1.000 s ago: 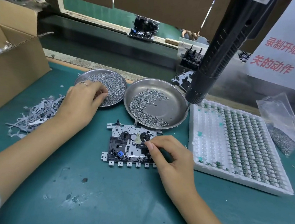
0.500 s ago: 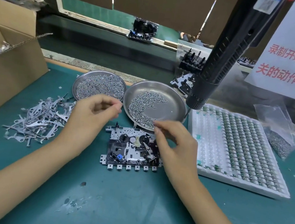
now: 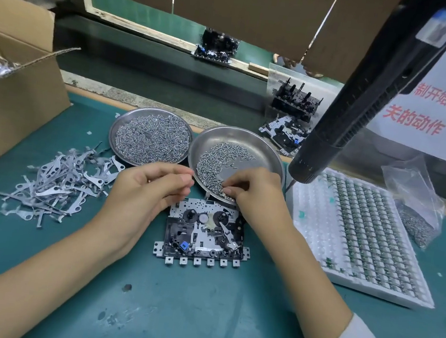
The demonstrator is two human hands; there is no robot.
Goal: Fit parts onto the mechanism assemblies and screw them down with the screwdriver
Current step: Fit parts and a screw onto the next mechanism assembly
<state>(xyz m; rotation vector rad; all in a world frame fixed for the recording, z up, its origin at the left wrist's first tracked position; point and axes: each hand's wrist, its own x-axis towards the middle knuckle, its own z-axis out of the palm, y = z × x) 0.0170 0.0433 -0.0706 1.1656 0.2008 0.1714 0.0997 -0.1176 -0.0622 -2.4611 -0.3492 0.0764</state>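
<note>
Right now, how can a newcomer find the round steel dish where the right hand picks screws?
On the green table mat, two round steel dishes sit side by side behind the mechanism assembly. The right hand reaches into the right dish. It is half bare; the left dish is nearly covered.

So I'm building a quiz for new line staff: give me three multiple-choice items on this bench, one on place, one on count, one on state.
1. Where does the pile of flat metal levers lie?
A left of the dishes
B in the white tray
C on the mechanism

2. How many round metal dishes hold screws?
A one
B two
C four

3. The right hand is
A on the screwdriver
B picking at screws
C flat on the mat

Answers: 1 A, loose on the mat; 2 B, left dish and right dish; 3 B, fingertips in the right dish.
</note>
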